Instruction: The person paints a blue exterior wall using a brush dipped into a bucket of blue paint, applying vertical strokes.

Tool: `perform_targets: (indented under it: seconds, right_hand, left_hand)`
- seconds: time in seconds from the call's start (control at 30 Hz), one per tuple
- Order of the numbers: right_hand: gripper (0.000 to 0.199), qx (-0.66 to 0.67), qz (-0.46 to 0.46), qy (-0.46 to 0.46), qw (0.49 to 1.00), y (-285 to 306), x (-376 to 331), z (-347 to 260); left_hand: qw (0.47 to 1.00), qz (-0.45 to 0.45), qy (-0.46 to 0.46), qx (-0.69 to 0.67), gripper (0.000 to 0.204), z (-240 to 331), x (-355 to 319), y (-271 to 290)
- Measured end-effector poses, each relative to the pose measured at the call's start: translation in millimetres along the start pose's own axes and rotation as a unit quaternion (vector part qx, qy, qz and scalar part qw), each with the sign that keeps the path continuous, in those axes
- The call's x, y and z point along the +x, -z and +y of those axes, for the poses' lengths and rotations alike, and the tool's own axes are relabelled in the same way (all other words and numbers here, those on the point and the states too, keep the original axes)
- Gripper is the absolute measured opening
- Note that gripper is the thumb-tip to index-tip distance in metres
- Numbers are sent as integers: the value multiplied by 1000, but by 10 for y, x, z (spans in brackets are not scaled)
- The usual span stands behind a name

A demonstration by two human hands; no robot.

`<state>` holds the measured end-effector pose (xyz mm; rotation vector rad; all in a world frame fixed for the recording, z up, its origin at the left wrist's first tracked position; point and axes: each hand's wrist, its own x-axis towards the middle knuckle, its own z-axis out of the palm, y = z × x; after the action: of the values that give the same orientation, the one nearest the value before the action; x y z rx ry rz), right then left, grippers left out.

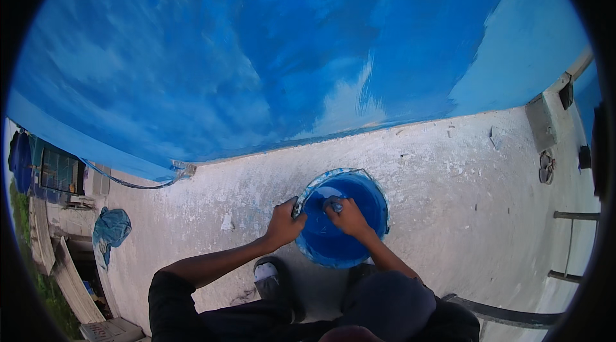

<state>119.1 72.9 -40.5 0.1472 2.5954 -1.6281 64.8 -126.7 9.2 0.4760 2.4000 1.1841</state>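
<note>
A round bucket (383, 189) with a paint-smeared rim stands on the floor in front of me, holding bright blue liquid paint (321, 230). My left hand (284, 223) is closed on the bucket's left edge; a dark, paint-spotted part shows by its fingers. Over the paint, inside the rim, my right hand (350, 218) is closed around a short, paint-smeared handle (333, 203). The lower part of that handle is hidden, so its kind cannot be told. Beyond the bucket rises a wall (276, 53) with uneven dark blue strokes and lighter blue patches.
The floor (443, 213) is pale and paint-stained. At left lie a crumpled blue-green bag (111, 230) and long boards (77, 281). Sandals (546, 167) rest near a ledge at right. A dark curved bar (507, 315) and metal rails (575, 215) stand at lower right.
</note>
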Motion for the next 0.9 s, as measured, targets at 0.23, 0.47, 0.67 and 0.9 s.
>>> perform_targets:
  seconds: [0.23,0.47,0.67,0.9]
  right_hand:
    - [17,84,6,-26,996,112,-148,-228]
    - [15,-65,47,93,992,-163,-181,-7]
    - [16,-70,10,104,992,-261,-170,31]
    - [19,-145,-54,122,980,-304,-110,18]
  left_hand:
    - [998,31,-63,-4,20,-23,178,-27]
    - [990,-7,-135,44,21,294,430,-98]
    - [987,32,-156,8,33,148,405,-133]
    - [992,-46,-110,31,32,125,320,8]
